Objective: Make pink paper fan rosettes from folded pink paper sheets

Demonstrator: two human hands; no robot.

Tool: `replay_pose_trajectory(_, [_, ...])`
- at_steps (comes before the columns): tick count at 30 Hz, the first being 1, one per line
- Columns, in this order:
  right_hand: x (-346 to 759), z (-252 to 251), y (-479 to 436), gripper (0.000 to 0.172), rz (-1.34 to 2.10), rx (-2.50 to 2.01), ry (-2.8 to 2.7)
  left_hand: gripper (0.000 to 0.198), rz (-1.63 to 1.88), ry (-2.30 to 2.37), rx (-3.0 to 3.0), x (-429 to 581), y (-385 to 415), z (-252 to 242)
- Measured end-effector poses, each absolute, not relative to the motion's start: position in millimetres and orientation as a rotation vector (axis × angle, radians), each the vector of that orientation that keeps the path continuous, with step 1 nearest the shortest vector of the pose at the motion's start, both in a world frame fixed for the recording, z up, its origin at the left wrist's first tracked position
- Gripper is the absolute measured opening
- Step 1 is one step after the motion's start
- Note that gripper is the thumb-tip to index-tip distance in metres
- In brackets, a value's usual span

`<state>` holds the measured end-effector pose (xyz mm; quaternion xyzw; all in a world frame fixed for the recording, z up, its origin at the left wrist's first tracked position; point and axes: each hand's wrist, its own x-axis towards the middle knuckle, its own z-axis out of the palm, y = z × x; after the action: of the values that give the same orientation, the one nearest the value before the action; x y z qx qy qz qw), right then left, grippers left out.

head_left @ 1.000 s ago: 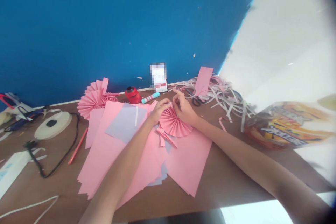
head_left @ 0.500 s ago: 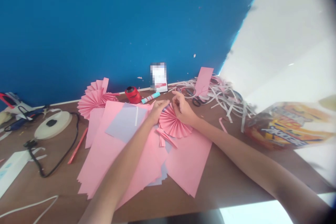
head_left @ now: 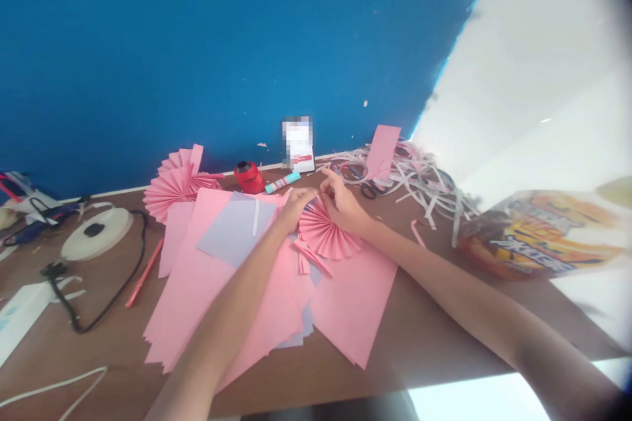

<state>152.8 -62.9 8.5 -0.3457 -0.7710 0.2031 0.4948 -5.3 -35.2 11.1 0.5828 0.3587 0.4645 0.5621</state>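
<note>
A pleated pink paper fan [head_left: 324,235] lies on a spread of pink paper sheets [head_left: 224,289] in the middle of the brown table. My left hand [head_left: 296,205] pinches the fan's upper left corner with closed fingers. My right hand [head_left: 342,202] pinches the fan's top from the right, fingers curled. The two hands almost touch above the fan's centre. A small folded pink strip [head_left: 309,256] lies just under the fan's left edge.
Finished pink fans [head_left: 174,183] sit at the back left by the blue wall. A red tape dispenser [head_left: 248,177], a glue stick [head_left: 282,182], scissors [head_left: 368,189], white paper strips [head_left: 424,181], a snack bag [head_left: 538,233], a red pencil [head_left: 144,273] and a black cable [head_left: 99,289] surround the sheets.
Both hands have stayed on the fan's top; the fingers shifted slightly closer together. The view drifted a little.
</note>
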Motion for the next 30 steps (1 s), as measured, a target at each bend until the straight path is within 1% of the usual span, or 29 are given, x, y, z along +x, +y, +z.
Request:
replay_pose_trajectory(4, [152.7,7.9,-62.1,0.060,0.499,-0.835,-1.902,0.031,1.083,0.823,1.349,-4.7,-35.9,10.8])
replay_pose_trajectory(15, [154.0,10.0,-64.4,0.057,0.487,-0.840,-1.893,0.027,1.085,0.829,1.329,-6.2,-34.2,7.9])
replay_pose_trajectory(30, [154.2,10.8,-63.9,0.059,0.480,-0.855,-1.918,0.030,1.068,0.821,1.339,-6.3,-34.9,9.6])
